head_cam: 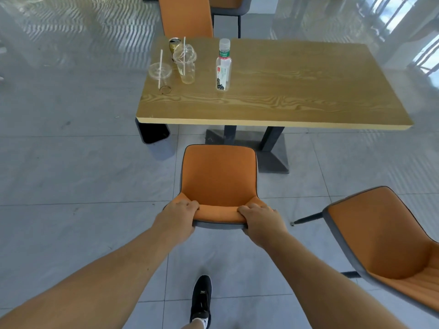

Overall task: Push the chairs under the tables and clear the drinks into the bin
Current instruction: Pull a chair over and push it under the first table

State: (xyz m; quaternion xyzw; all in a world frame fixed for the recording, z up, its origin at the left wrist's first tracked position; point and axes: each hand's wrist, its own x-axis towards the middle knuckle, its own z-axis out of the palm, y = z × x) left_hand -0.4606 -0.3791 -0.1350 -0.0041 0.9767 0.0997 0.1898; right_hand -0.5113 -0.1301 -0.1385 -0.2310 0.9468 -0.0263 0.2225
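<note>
An orange chair (219, 176) with a grey shell stands on the floor just short of the wooden table (297, 91), its seat facing the table. My left hand (179, 216) and my right hand (261, 222) both grip the top edge of its backrest. On the table's left part stand a clear water bottle (223, 65), two clear plastic cups with straws (186, 62) (160, 73) and a drink can (174, 45).
A dark bin (154, 136) stands on the floor under the table's left corner. A second orange chair (389, 243) stands at my right, turned away from the table. Another chair (186, 16) stands at the table's far side. My black shoe (201, 300) is on the tiles.
</note>
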